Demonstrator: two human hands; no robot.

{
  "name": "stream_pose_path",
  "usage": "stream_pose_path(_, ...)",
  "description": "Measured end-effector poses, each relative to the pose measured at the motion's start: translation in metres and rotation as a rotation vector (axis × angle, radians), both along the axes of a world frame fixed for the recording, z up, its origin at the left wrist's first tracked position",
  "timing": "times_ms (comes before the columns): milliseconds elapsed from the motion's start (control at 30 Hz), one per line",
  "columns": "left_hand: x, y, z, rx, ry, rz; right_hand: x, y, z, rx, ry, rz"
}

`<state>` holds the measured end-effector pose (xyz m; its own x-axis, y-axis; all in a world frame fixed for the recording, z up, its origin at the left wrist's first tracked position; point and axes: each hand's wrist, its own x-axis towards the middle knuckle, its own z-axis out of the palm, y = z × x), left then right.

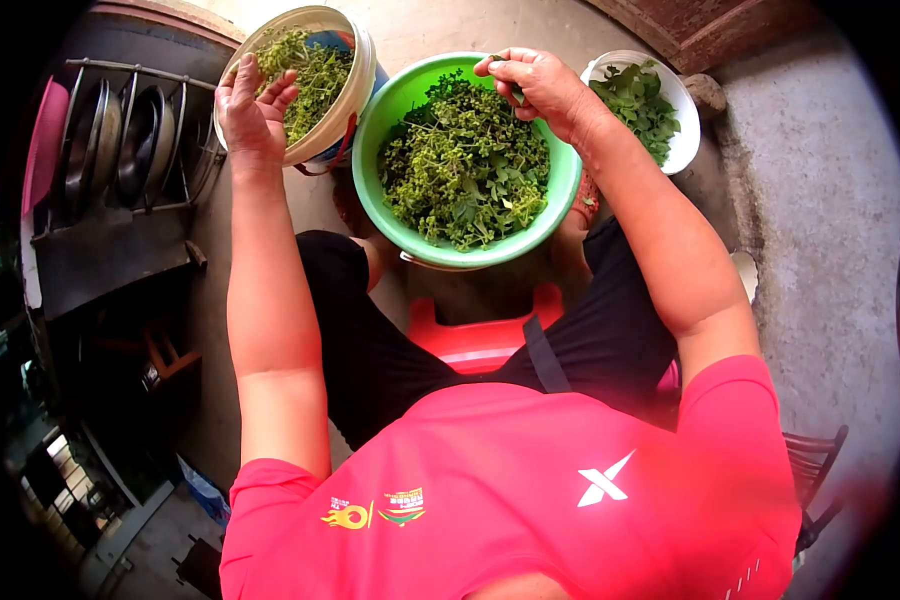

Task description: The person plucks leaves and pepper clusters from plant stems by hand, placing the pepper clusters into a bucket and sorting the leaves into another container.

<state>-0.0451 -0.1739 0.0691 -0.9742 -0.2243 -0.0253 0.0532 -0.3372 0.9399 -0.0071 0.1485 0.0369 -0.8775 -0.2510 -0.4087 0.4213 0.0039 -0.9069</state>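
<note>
My left hand [255, 112] is raised over the near left rim of a white bucket [367, 75], its fingers apart and nothing visible in them. Green stalks with small buds [315, 85] fill that bucket. Above the right side of a green basin [368, 190], my right hand [545, 90] is closed in a pinch on green leaves [516, 93], partly hidden by the fingers. The basin stands between my knees, heaped with budded green sprigs [460, 165]. To the right of that hand, a white bowl [686, 135] contains picked green leaves [635, 105].
A red plastic stool [470, 340] is under me. On the left, a metal rack [150, 72] holds several pans and lids, with a pink basket [45, 140] beside it. A wooden door [715, 30] is at the top right, and a dark chair [815, 470] at the lower right.
</note>
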Motion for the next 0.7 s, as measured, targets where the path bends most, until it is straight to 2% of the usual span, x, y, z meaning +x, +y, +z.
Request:
stream_pose_path(67, 0.0, 0.0, -0.007, -0.151, -0.021, 0.162, 0.0, 0.001, 0.001, -0.005, 0.015, 0.009)
stream_pose_path(133, -0.001, -0.002, -0.021, -0.383, -0.182, 0.168, 0.001, 0.001, 0.005, -0.02, 0.027, -0.006)
stream_pose_path(267, 0.039, 0.072, -0.038, -0.834, -0.193, -0.478, -0.003, 0.004, 0.002, -0.026, 0.035, -0.029)
stream_pose_path(300, 0.048, 0.086, -0.052, -1.155, -0.09, -0.614, -0.003, 0.004, 0.001, -0.032, 0.043, -0.024)
stream_pose_path(367, 0.067, 0.108, -0.084, -1.501, 0.033, -0.661, -0.003, 0.004, -0.001, -0.038, 0.026, -0.03)
stream_pose_path(467, 0.081, 0.121, -0.109, -1.687, -0.11, -0.69, 0.0, 0.004, -0.001, -0.028, 0.014, -0.043)
stream_pose_path(533, 0.081, 0.117, -0.116, -1.659, -0.122, -0.699, 0.002, 0.005, 0.0, -0.021, 0.038, -0.043)
stream_pose_path(600, 0.074, 0.112, -0.115, -1.537, -0.249, -0.728, 0.001, 0.007, -0.001, -0.025, 0.054, -0.044)
stream_pose_path(700, 0.071, 0.105, -0.102, -1.521, -0.187, -0.691, -0.001, 0.008, -0.001, -0.037, 0.057, -0.028)
